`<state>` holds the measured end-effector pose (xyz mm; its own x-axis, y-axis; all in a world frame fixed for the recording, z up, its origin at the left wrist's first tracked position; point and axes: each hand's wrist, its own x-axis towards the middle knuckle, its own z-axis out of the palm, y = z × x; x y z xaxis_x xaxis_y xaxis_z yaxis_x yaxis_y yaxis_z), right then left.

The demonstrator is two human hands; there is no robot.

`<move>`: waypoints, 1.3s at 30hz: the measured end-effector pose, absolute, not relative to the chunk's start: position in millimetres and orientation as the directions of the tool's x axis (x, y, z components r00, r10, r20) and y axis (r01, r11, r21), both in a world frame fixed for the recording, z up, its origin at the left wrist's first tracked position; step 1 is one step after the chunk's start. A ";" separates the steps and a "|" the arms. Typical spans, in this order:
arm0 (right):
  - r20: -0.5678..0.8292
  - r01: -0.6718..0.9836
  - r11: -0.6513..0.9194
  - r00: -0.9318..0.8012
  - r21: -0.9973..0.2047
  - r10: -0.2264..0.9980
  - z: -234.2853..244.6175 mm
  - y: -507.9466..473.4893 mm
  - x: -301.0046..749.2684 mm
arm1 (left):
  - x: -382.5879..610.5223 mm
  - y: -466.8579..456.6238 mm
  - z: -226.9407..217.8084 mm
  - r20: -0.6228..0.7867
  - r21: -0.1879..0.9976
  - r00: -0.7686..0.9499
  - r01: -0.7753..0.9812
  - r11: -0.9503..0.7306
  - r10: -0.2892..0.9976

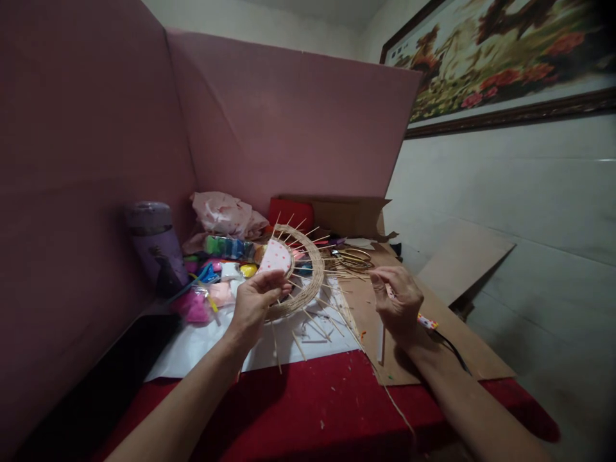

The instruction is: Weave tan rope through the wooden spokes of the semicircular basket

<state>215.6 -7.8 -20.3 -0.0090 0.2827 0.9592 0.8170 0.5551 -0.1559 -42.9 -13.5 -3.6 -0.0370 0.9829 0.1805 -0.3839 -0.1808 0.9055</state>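
Observation:
My left hand (260, 300) grips the lower left part of a round twine-woven piece (315, 282) with thin wooden sticks radiating from it. Near its centre sits a white fabric piece with red dots (276, 256), partly covered by my fingers. To the right, my right hand (397, 300) is raised above the cardboard with thumb and fingertips pinched together; whatever they hold is too small to make out. Behind that hand shows a colourful patterned object (427, 323) with a black cord, mostly hidden. A loose strand of twine (397, 407) trails over the table's front edge.
Scissors with gold handles (355, 258) lie behind on the cardboard sheet (462, 350). Several bags of coloured clay (195, 307) crowd the left, beside a purple bottle (158, 250). A white stick (382, 343) rests below my right hand. Pink panels (289, 122) stand behind.

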 end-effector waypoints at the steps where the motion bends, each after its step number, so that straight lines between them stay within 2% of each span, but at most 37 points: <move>1: 0.959 0.817 0.554 -0.009 -0.157 0.284 -20.9 -7.8 215.5 | -43.5 -13.7 -3.1 0.200 0.910 -0.058 -0.359 -0.208 0.978; 5: 0.959 0.817 0.559 -0.026 -0.143 0.283 -23.3 -7.1 214.7 | -45.9 -15.3 0.6 0.259 0.940 -0.168 -0.183 -0.288 0.951; 8: 0.959 0.820 0.557 -0.040 -0.130 0.282 -24.0 -6.1 215.1 | -50.5 -12.9 0.4 0.350 0.935 -0.209 0.017 -0.355 0.913; 12: 0.960 0.816 0.563 -0.038 -0.131 0.279 -24.8 -4.5 216.1 | -60.0 -5.5 -2.4 0.510 0.838 -0.217 0.342 -0.425 0.832; 14: 0.958 0.810 0.570 -0.036 -0.139 0.284 -25.5 -4.1 216.1 | -63.0 -3.5 -2.3 0.532 0.814 -0.200 0.388 -0.433 0.823; 19: 0.955 0.792 0.591 -0.036 -0.152 0.294 -27.1 -3.9 216.9 | -71.2 1.3 0.9 0.499 0.840 -0.196 0.348 -0.416 0.844; 24: 0.961 0.797 0.584 -0.019 -0.153 0.277 -25.9 -3.3 218.7 | -88.6 9.2 2.2 0.504 0.719 -0.135 0.613 -0.328 0.853; 28: 0.962 0.794 0.589 -0.021 -0.150 0.273 -24.7 -4.0 218.3 | -90.7 7.4 4.4 0.450 0.630 -0.077 0.734 -0.255 0.890; 30: 0.959 0.793 0.587 -0.012 -0.162 0.282 -24.5 -4.4 218.0 | -89.3 3.6 7.1 0.420 0.579 0.026 0.762 -0.290 0.907; 34: 0.959 0.787 0.596 -0.019 -0.160 0.282 -24.3 -4.7 217.5 | -90.3 -8.4 14.5 0.321 0.472 0.349 0.747 -0.469 0.880; 36: 0.959 0.786 0.599 -0.026 -0.154 0.281 -23.9 -5.0 217.3 | -90.3 -14.8 17.0 0.221 0.402 0.437 0.773 -0.490 0.872; 39: 0.960 0.788 0.597 -0.028 -0.151 0.279 -22.7 -5.9 217.0 | -86.4 -21.0 16.4 0.131 0.276 0.475 0.826 -0.492 0.870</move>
